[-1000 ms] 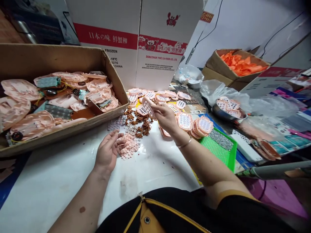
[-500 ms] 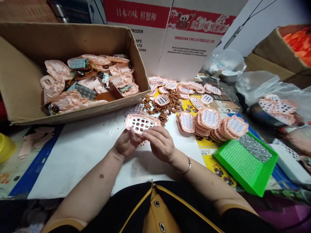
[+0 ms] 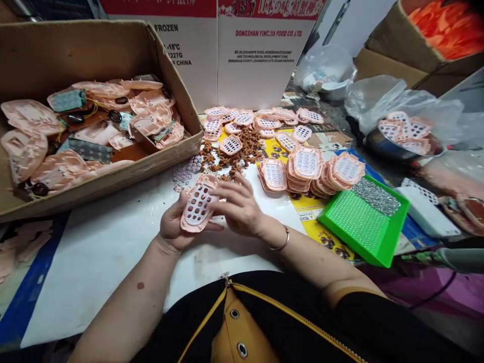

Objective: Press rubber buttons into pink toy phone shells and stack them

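Observation:
My left hand (image 3: 173, 229) holds a pink plastic keypad cover (image 3: 197, 206) with rows of oval holes, tilted up over the white table sheet (image 3: 113, 242). My right hand (image 3: 238, 206) rests against the cover's right edge, fingers curled on it. Just beyond lie small pink rubber key pads (image 3: 185, 171) and a heap of brown key pieces (image 3: 245, 146). Stacks of finished pink covers (image 3: 306, 169) stand to the right.
A cardboard box (image 3: 177, 146) of pink shells and circuit boards sits at the left. A green tray (image 3: 359, 222) with silver parts lies right. White frozen-food cartons (image 3: 249, 55) stand behind. A metal bowl (image 3: 389, 146) of covers and a box of orange parts (image 3: 446, 25) are far right.
My right hand picked a cover from the far pile and brought it close. Both hands met on it, and it has turned from lying flat to tilted in my left hand.

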`<state>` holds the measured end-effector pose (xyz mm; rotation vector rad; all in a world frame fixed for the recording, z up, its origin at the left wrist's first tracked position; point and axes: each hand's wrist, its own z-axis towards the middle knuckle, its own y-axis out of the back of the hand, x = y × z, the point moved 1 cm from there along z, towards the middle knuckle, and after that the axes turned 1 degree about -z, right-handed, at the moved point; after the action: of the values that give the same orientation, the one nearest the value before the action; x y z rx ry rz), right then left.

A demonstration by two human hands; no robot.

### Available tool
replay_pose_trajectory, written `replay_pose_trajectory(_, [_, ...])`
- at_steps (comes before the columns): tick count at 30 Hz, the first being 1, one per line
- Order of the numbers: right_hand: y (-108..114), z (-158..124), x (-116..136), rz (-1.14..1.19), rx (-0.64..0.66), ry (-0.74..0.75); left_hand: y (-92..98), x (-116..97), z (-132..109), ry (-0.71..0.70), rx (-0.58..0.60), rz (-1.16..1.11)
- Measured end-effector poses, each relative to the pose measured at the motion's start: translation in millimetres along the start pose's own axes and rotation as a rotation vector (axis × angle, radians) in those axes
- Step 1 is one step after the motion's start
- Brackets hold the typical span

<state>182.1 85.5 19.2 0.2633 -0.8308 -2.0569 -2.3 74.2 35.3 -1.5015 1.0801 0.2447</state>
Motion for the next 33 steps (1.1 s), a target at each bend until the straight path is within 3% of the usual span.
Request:
replay_pose_trajectory(3, [12.1, 9.6, -25.1, -0.035, -0.044, -0.227, -0.2, -10.5, -0.3, -0.145, -0.046, -0.014])
replay_pose_trajectory(6, [13.0, 27.2, -47.7, -0.061, 0.226, -0.404, 5.0, -21.9, -1.2, -0.33, -0.171, -0.045])
replay_pose_trajectory(9, [0.4, 48.2, -54.9, -0.065, 0.523, -0.451, 9.7, -29.5, -2.2, -0.424, -0.291, -0.084])
replay_pose_trajectory(15, [-36.4, 64.0, -51.3, -0.197, 0.697, -0.54, 6.3, -35.1, -2.0, -0.457, -0.327, -0.128])
replay_pose_trajectory(17, [-41.3, 57.0, -52.9, -0.121, 0.613, -0.568, 4.8, -35.3, -1.3, -0.476, -0.313, -0.141])
replay_pose_trajectory(20, [-32.5, 40.4, -54.6, 0.055, 0.244, -0.597, 4.1, -33.1, -0.6, -0.483, -0.281, -0.171])
replay_pose_trajectory(23, [-10.6, 23.3, -47.6, 0.026, -0.096, -0.375, 4.5, -27.5, -0.4, -0.467, -0.213, -0.177])
replay_pose_trajectory(27, [12.1, 10.0, -30.3, -0.093, -0.272, -0.036, 5.4, -17.5, 1.5, -0.444, -0.113, -0.174])
replay_pose_trajectory(33, [18.6, 8.7, -20.6, -0.051, -0.379, 0.038, 7.2, -9.9, 6.1, -0.408, -0.066, -0.167])
